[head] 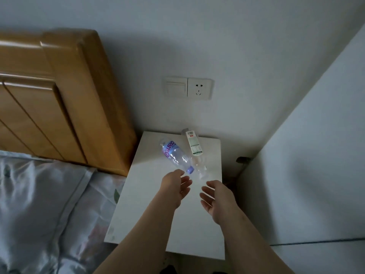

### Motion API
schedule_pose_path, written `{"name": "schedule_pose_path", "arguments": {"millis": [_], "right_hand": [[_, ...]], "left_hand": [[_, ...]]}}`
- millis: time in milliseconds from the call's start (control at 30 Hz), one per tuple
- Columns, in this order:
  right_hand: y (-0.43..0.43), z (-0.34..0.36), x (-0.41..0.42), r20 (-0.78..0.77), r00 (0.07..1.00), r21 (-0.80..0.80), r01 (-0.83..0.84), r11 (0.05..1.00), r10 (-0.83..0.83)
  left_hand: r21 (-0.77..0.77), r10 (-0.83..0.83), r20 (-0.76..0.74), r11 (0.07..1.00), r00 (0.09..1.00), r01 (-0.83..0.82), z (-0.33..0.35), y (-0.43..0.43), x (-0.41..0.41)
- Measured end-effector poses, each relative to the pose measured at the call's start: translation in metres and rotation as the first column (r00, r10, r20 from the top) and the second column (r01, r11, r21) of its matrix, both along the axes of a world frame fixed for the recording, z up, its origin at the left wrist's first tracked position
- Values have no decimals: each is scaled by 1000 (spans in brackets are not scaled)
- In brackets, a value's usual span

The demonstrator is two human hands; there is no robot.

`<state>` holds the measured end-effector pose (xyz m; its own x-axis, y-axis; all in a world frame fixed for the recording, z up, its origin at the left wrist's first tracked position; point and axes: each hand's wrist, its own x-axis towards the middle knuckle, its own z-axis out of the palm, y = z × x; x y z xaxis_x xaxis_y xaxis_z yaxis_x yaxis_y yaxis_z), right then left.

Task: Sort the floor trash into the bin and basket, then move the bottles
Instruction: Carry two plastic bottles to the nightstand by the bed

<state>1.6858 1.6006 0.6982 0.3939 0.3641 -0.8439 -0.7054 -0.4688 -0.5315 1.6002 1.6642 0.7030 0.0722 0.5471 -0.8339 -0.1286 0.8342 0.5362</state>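
1. My left hand (pixel 175 189) is open, fingers relaxed and holding nothing, above the counter (pixel 158 224).
2. My right hand (pixel 214 198) is open too, palm turned inward, empty, beside the left.
3. The blue bottle (pixel 173 156) lies on its side on the far half of the counter, its cap pointing at me, just past my left fingertips.
4. The clear bottle (pixel 194 147), with a white label, lies just right of it, its base at the counter's back edge; the two necks come close together.
5. The counter is white and stands against a pale wall (pixel 237 46).
6. A switch (pixel 174 88) and socket (pixel 199 89) sit on the wall above it.
7. Left of the counter are a wooden headboard (pixel 59 95) and the bed (pixel 39 204) with pale, flowered bedding.
8. To the right rises a white panel (pixel 316 175).
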Motion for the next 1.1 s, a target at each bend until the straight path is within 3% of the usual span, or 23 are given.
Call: {"name": "schedule_pose_path", "arguments": {"millis": [133, 267, 467, 567, 733, 900, 1100], "right_hand": [[28, -21, 24, -3, 1000, -90, 15, 996, -15], [51, -52, 52, -59, 998, -197, -39, 980, 28], [80, -90, 87, -75, 971, -297, -241, 924, 229], [91, -106, 99, -109, 938, -286, -345, 894, 328], [112, -147, 102, -159, 876, -183, -479, 859, 455], [126, -161, 102, -204, 843, -111, -525, 844, 498], [127, -151, 85, -237, 757, -88, -641, 763, 609]], "left_hand": [[-130, -12, -41, 991, 999, 7, -31, 24, 21], [-199, 106, -109, 972, 988, -126, -60, 50, 38], [-252, 165, -227, 942, 960, -222, -101, 70, 71], [-295, 199, -239, 918, 950, -266, -118, 75, 81], [-399, 354, -88, 844, 931, -359, -153, 91, 90], [-353, 391, 1, 861, 920, -366, -174, 103, 98], [-267, 420, -41, 870, 907, -415, -160, 93, 78]]}}
